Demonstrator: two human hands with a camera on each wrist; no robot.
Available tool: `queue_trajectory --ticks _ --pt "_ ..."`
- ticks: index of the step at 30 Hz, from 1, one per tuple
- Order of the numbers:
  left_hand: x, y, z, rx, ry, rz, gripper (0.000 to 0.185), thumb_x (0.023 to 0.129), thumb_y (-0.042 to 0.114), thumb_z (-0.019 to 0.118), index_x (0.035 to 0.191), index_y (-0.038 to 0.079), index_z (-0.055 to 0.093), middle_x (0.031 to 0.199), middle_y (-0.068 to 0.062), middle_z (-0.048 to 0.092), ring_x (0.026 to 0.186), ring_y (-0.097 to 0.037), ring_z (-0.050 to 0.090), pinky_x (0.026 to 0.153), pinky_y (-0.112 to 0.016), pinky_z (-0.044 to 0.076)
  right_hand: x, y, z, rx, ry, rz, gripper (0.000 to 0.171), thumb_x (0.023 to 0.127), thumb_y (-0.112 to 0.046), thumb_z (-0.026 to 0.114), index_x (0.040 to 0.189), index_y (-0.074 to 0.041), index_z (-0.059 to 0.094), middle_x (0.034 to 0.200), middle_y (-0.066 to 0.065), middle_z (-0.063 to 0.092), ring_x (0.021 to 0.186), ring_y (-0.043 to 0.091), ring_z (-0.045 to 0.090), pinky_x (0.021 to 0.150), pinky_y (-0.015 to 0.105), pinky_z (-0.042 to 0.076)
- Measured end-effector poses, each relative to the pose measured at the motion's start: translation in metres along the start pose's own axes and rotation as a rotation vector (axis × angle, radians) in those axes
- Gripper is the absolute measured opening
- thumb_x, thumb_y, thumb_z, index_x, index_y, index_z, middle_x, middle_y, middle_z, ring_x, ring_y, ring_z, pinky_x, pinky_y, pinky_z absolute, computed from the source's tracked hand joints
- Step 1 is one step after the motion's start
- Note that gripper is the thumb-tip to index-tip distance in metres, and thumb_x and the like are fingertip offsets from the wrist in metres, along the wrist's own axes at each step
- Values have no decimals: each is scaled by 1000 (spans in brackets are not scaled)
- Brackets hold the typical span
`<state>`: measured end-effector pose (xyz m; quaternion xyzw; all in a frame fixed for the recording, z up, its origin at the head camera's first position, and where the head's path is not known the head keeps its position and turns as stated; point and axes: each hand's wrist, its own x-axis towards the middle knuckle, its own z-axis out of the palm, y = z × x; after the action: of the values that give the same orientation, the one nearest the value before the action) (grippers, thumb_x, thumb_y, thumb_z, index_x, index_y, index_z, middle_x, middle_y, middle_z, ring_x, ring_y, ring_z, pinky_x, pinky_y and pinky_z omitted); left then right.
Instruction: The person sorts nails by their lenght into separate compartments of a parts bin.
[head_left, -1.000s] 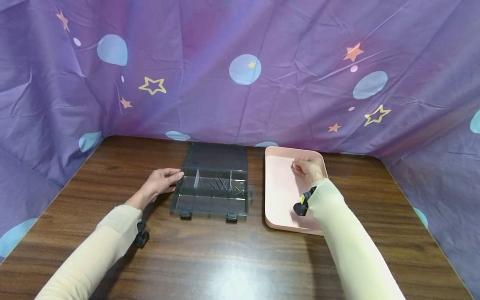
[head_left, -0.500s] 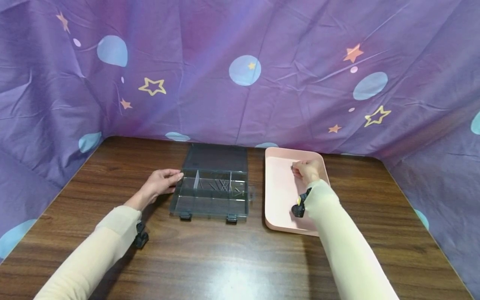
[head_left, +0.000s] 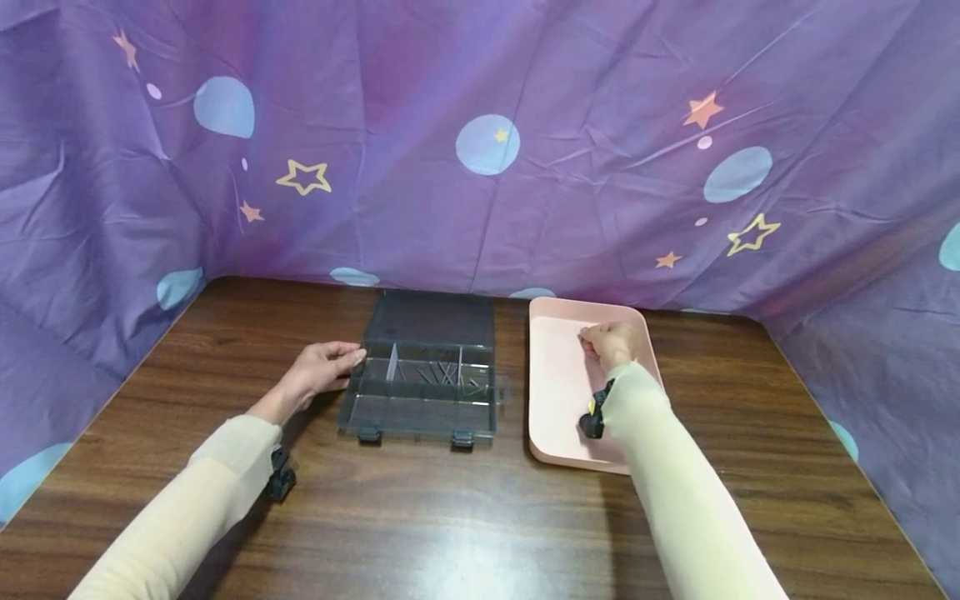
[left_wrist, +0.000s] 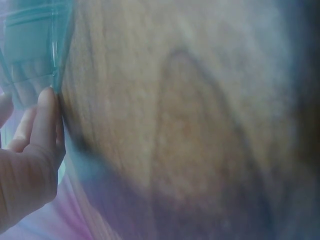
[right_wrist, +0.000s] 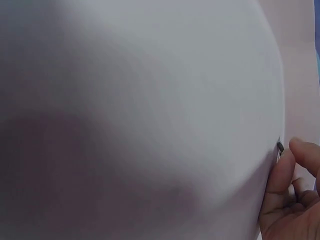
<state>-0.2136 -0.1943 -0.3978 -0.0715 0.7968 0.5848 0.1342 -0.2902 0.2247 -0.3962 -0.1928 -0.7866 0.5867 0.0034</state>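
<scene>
The left hand (head_left: pixel 318 369), fingers extended, rests against the transparent grey plastic compartment box (head_left: pixel 423 392). The right hand (head_left: pixel 611 343) pinches a small dark screw (right_wrist: pixel 280 147) over the shallow pink plastic tray (head_left: pixel 558 392).

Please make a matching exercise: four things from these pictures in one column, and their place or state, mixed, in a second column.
1. compartment box
2. pink tray
3. left hand
4. right hand

A. touches the box's left edge
B. pinches a small dark piece over the tray
C. lid open, thin dark pieces inside
D. lies right of the box

Pairs: 1-C, 2-D, 3-A, 4-B
</scene>
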Motion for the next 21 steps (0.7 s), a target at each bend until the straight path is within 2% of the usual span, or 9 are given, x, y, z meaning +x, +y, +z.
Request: queue_trajectory --ticks 4,7,13,17,21 --pt "0 0 0 10 -7 3 50 97 23 53 135 -8 43 135 -23 47 100 -8 54 76 -17 53 1 2 2 -97 34 -2 29 84 -2 63 57 -8 53 44 -9 49 43 3 45 43 15 40" --pt "0 0 -1 15 -7 5 50 97 24 53 136 -7 43 136 -24 46 102 -9 53 76 -17 53 1 2 3 -159 65 -13 25 83 -5 64 60 -8 56 43 -9 50 42 4 46 42 16 39" --pt "0 0 -1 9 -1 11 51 97 24 54 135 -8 43 132 -21 50 95 -4 54 75 -17 53 -3 -1 2 -225 89 -48 20 81 -5 63 61 -8 61 38 -11 47 38 2 45 41 15 39" --pt "-1 0 -1 -1 5 16 51 96 24 54 134 -8 44 129 -19 53 88 0 54 73 -16 53 -4 -2 2 -284 109 -68 27 73 1 58 49 -13 55 34 -13 41 38 3 41 41 15 35" --pt "-2 1 1 -13 7 19 50 96 23 55 133 -9 44 122 -15 56 84 1 54 72 -15 53 -3 -1 2 -351 125 -76 30 68 2 56 46 -16 48 34 -13 40 38 4 40 42 16 34"
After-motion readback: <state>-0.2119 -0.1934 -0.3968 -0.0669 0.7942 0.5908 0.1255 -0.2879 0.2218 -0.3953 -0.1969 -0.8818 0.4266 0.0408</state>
